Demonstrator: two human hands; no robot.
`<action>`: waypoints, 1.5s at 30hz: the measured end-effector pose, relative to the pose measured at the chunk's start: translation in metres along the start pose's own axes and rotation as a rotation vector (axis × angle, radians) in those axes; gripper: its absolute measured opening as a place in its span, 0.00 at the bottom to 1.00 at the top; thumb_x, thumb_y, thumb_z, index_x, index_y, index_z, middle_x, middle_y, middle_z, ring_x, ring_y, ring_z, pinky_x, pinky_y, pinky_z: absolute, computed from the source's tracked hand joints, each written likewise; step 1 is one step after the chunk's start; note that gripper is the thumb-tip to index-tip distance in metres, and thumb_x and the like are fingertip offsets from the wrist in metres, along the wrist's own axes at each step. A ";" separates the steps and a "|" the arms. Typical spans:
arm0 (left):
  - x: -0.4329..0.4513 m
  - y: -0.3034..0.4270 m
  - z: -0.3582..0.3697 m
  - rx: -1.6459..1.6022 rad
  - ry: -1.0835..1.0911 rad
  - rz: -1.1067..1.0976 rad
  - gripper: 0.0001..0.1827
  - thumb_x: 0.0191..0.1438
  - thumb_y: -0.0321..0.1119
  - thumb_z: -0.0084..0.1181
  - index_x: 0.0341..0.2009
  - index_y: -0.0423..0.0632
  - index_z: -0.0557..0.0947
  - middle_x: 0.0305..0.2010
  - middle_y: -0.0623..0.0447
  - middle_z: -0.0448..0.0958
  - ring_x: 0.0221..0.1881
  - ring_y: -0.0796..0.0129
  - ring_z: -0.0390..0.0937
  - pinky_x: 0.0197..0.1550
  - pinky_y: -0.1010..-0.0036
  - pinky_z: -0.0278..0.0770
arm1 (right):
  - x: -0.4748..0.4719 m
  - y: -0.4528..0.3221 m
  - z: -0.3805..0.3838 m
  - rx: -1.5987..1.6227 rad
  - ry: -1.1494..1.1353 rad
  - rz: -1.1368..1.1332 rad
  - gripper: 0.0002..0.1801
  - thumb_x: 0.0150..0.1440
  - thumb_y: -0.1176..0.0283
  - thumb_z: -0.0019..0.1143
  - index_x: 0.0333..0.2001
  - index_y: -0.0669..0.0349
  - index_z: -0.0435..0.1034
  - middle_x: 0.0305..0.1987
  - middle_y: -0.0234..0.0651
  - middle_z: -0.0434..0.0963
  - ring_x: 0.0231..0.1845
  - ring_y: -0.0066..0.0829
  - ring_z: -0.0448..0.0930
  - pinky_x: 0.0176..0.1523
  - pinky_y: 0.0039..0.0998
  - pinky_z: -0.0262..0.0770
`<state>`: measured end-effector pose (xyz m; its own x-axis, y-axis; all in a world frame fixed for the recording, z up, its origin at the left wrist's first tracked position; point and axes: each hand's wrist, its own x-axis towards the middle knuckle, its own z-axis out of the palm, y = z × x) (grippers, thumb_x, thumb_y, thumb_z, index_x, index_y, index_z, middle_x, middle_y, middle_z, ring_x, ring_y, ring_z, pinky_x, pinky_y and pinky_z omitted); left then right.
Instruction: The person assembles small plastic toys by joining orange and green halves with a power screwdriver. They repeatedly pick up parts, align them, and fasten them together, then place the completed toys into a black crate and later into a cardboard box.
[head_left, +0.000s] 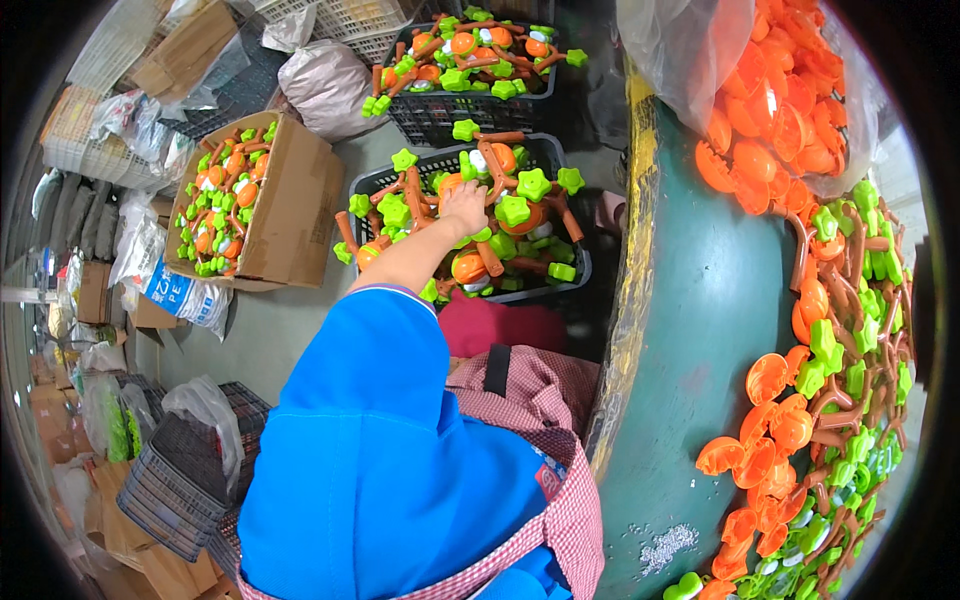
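My left hand reaches into a black plastic crate on the floor, its fingers on an orange ball part of a toy assembly. Whether the fingers grip that part or only rest on it cannot be made out. Heaped around the hand are brown plastic branch pieces, lime-green star-shaped knobs and more orange balls, many joined together. Some stick out past the crate's rim. My right hand is out of view.
To the right stands a green-topped table with a worn yellow edge, bearing orange half-shells, brown branches and white pellets. A cardboard box and another crate hold similar toys. Stacked crates stand lower left.
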<state>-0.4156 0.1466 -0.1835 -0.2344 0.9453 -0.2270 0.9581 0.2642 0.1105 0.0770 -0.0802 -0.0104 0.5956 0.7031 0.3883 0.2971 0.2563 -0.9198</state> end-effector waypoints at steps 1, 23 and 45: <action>-0.008 -0.005 -0.012 -0.007 -0.029 0.003 0.30 0.47 0.40 0.58 0.57 0.53 0.72 0.63 0.49 0.65 0.65 0.54 0.61 0.63 0.49 0.59 | 0.000 -0.002 -0.004 0.004 0.006 -0.021 0.39 0.60 0.42 0.44 0.59 0.67 0.60 0.33 0.41 0.73 0.28 0.30 0.73 0.30 0.27 0.70; -0.227 -0.144 0.020 -0.451 0.114 -0.243 0.18 0.50 0.42 0.61 0.46 0.54 0.82 0.48 0.48 0.77 0.51 0.53 0.75 0.53 0.61 0.73 | 0.029 -0.057 0.219 -0.095 -1.172 -0.288 0.22 0.51 0.80 0.56 0.52 0.68 0.69 0.37 0.36 0.76 0.37 0.26 0.76 0.49 0.27 0.71; -0.047 -0.086 0.052 -0.160 0.014 -0.095 0.43 0.42 0.27 0.55 0.65 0.34 0.57 0.41 0.43 0.77 0.51 0.54 0.73 0.64 0.57 0.57 | -0.059 0.150 0.581 -0.979 -1.962 -0.204 0.43 0.39 0.53 0.65 0.55 0.68 0.64 0.53 0.54 0.75 0.57 0.49 0.75 0.60 0.41 0.69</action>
<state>-0.4786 0.0697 -0.2326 -0.3259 0.9170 -0.2301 0.8934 0.3784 0.2423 -0.3471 0.3025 -0.2042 -0.5851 0.4688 -0.6618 0.7893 0.5164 -0.3321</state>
